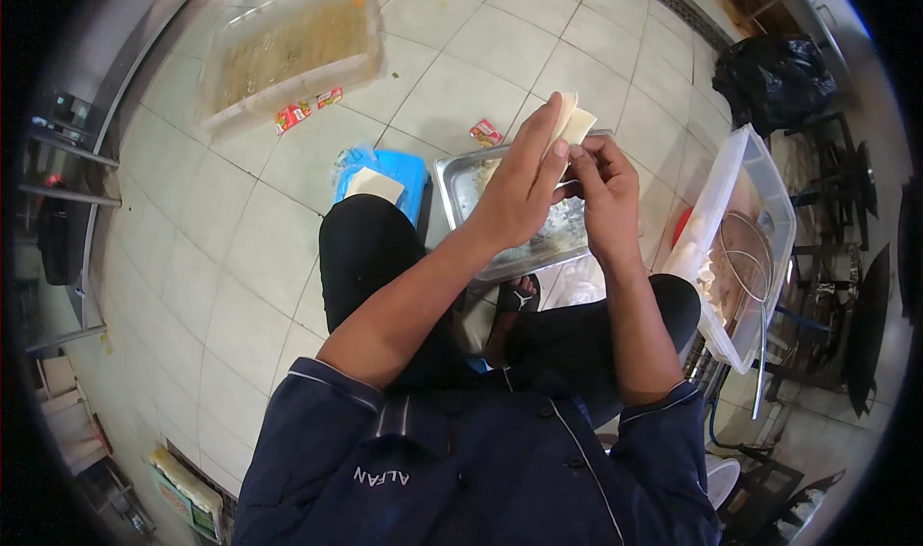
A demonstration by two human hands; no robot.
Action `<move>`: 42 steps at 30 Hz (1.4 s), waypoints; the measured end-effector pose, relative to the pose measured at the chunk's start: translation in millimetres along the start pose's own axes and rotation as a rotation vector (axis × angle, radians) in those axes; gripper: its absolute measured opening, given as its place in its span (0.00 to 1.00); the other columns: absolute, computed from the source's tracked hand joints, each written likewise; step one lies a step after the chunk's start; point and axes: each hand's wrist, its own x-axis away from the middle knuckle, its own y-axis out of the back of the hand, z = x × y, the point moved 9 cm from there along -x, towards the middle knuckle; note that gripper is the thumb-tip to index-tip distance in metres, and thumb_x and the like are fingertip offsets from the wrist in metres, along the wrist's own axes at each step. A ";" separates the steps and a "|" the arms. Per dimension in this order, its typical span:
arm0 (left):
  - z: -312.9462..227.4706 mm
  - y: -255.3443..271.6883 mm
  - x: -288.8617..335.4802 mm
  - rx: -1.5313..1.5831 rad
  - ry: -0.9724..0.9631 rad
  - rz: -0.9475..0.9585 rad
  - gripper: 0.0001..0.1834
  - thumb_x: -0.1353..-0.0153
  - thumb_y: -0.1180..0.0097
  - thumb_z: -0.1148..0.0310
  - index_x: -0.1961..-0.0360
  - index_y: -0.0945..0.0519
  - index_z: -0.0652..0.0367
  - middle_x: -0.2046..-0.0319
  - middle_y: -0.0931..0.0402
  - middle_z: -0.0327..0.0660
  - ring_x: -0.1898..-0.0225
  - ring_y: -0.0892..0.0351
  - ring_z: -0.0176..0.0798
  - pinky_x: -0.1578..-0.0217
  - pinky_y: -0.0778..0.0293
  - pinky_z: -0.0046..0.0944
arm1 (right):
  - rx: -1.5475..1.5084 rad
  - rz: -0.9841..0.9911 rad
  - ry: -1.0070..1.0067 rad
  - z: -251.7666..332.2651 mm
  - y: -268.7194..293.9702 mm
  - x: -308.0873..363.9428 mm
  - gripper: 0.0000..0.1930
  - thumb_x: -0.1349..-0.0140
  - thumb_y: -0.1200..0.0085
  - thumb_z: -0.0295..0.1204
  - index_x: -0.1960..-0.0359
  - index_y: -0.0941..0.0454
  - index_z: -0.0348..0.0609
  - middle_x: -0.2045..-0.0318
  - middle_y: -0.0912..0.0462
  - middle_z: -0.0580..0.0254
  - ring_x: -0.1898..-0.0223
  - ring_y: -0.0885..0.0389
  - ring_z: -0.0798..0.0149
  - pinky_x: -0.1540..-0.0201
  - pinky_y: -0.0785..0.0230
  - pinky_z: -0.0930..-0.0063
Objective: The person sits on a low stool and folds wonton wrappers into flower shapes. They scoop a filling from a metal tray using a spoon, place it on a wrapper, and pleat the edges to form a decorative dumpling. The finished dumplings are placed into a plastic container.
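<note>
My left hand (519, 186) holds a folded, cream-coloured dough wrapper (574, 126) upright between its thumb and fingers. At the wrapper's lower right edge, the fingers of my right hand (608, 186) are closed in a pinch against it. What lies inside the fold is hidden. Both hands are above a rectangular metal tray (444, 195), which has wet, pale residue on its bottom. Left of the tray stands a blue container (415, 173) with clear plastic on it. Flat, cream-coloured square wrappers (375, 186) lie on top, partly hidden by my knee.
A clear plastic box (216, 104) with rows of yellowish-brown pieces sits far left. Small red packets (293, 116) lie on the tiled floor. At right stands a white plastic bin (735, 161) holding a wire strainer (760, 267) and pale scraps. Behind it is a black bag (774, 80).
</note>
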 end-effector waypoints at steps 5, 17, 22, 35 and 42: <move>-16.5 -9.1 -0.2 -0.176 -0.124 0.082 0.33 0.26 0.63 0.60 0.28 0.54 0.69 0.31 0.52 0.64 0.30 0.47 0.63 0.32 0.46 0.48 | -0.002 -0.039 0.050 12.0 3.3 5.8 0.10 0.30 0.49 0.29 0.60 0.25 0.32 0.68 0.22 0.61 0.71 0.23 0.72 0.71 0.22 0.75; -28.9 -15.8 2.8 -0.277 -0.265 0.170 0.43 0.29 0.58 0.50 0.27 0.60 0.67 0.28 0.61 0.63 0.27 0.56 0.64 0.31 0.50 0.51 | -0.093 -0.097 -0.019 21.5 12.9 11.9 0.12 0.30 0.47 0.34 0.64 0.23 0.36 0.74 0.22 0.66 0.72 0.24 0.74 0.68 0.28 0.78; -34.2 -13.8 3.0 -0.225 -0.302 0.190 0.42 0.29 0.57 0.53 0.26 0.61 0.66 0.28 0.57 0.62 0.27 0.54 0.61 0.31 0.50 0.51 | 0.031 -0.034 0.044 31.8 13.0 10.4 0.11 0.31 0.45 0.33 0.65 0.22 0.35 0.75 0.22 0.66 0.72 0.24 0.74 0.68 0.27 0.78; 28.4 -14.2 6.8 0.684 0.612 0.113 0.17 0.40 0.35 0.68 0.54 0.24 0.66 0.66 0.21 0.41 0.70 0.20 0.33 0.73 0.21 0.32 | 0.247 -0.018 0.150 48.4 25.4 6.1 0.09 0.32 0.46 0.29 0.58 0.24 0.33 0.73 0.22 0.66 0.72 0.26 0.78 0.70 0.32 0.80; 18.2 -0.2 -4.0 0.716 0.484 -0.039 0.20 0.40 0.35 0.70 0.51 0.28 0.65 0.60 0.21 0.45 0.65 0.18 0.38 0.66 0.18 0.35 | 0.064 -0.036 0.045 49.2 33.1 14.5 0.08 0.36 0.42 0.22 0.58 0.26 0.36 0.71 0.21 0.65 0.73 0.25 0.78 0.72 0.31 0.83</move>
